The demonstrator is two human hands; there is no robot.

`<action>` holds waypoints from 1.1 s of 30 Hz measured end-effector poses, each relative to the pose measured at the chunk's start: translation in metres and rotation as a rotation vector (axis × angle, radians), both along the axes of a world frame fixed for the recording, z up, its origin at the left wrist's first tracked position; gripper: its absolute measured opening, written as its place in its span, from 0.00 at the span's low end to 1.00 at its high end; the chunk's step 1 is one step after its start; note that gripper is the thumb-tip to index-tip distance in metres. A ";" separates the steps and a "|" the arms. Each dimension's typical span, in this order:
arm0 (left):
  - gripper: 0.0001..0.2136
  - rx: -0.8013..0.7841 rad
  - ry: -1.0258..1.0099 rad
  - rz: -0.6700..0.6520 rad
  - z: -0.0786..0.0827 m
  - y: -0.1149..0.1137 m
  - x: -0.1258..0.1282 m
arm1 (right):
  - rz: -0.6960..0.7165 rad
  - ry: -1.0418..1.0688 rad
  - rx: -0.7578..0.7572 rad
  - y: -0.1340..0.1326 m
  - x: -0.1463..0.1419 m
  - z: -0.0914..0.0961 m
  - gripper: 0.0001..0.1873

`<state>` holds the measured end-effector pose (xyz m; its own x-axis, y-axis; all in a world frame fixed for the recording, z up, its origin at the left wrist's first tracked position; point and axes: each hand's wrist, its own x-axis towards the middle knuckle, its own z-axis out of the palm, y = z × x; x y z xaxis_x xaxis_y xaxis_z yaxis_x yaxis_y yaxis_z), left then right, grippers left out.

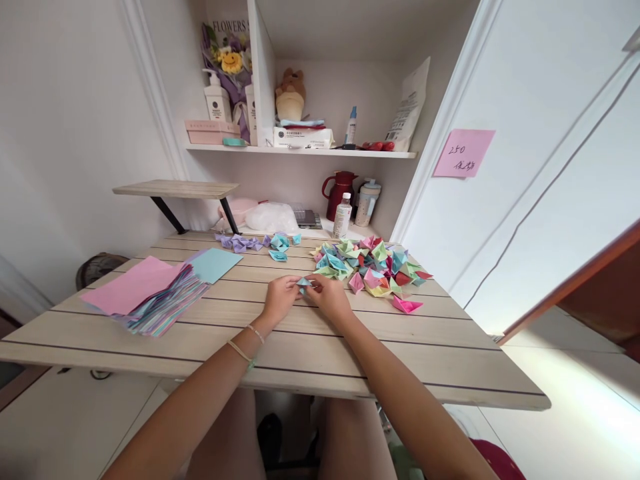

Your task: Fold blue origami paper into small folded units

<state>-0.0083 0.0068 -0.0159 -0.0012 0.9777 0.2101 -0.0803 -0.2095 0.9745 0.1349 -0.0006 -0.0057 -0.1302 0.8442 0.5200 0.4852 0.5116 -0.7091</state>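
Note:
Between my two hands, just above the middle of the table, is a small folded piece of blue paper (303, 282). My left hand (281, 297) pinches its left side, with two thin bracelets on that wrist. On the other side, the fingers of my right hand (327, 295) are closed on the paper too, hiding part of it. Right of my right hand lies a heap of folded paper boats (380, 263) in many colours. A bright pink paper boat (407, 305) sits at the heap's near edge. Beyond my left hand are some blue paper boats (279, 243).
At the left lies a stack of coloured paper sheets (167, 300), pink on top, beside a light blue sheet (216, 265). Purple folded papers (243, 243) line the back near a small raised shelf (176, 189). A bottle (343, 217) and a red jug (341, 193) stand behind.

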 end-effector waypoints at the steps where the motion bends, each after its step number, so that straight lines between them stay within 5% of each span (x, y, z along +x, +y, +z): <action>1: 0.09 0.005 -0.007 0.010 0.001 0.000 0.000 | 0.005 0.024 0.010 0.001 0.000 -0.001 0.09; 6: 0.13 0.000 -0.058 0.021 0.005 0.001 -0.002 | 0.154 0.385 -0.194 0.004 -0.004 -0.003 0.12; 11: 0.17 0.037 -0.047 -0.038 0.009 -0.002 -0.001 | 0.125 0.663 -0.331 0.006 -0.004 -0.003 0.17; 24: 0.12 -0.053 -0.241 0.053 0.010 -0.005 0.004 | 0.249 0.639 -0.344 0.006 -0.008 0.000 0.16; 33: 0.08 -0.006 -0.167 0.052 0.011 -0.006 0.002 | 0.298 0.654 -0.435 0.003 -0.001 0.005 0.14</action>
